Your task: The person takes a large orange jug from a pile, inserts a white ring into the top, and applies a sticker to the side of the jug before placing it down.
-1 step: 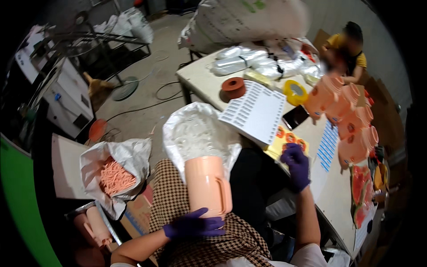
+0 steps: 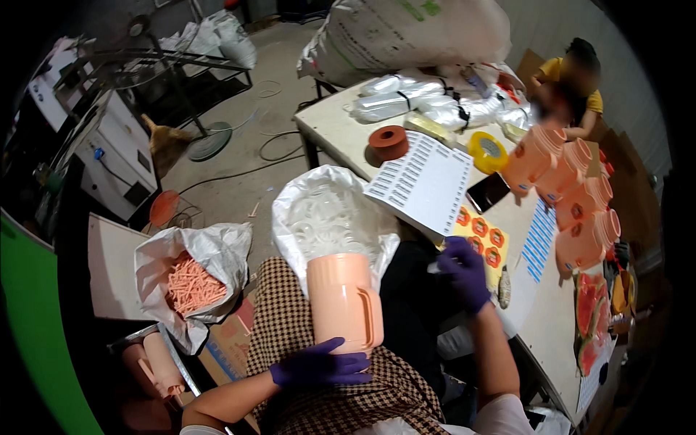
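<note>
My left hand, in a purple glove, grips the base of a peach plastic jug with a side handle. The jug stands upright on my checked lap. My right hand, also gloved in purple, is curled at the near edge of a yellow sheet of round red stickers on the table. A small pale piece shows at its fingertips.
A white bag of clear plastic parts sits just beyond the jug. A bag of orange sticks lies left. Stacked peach jugs, label sheets, tape rolls and another person are along the table.
</note>
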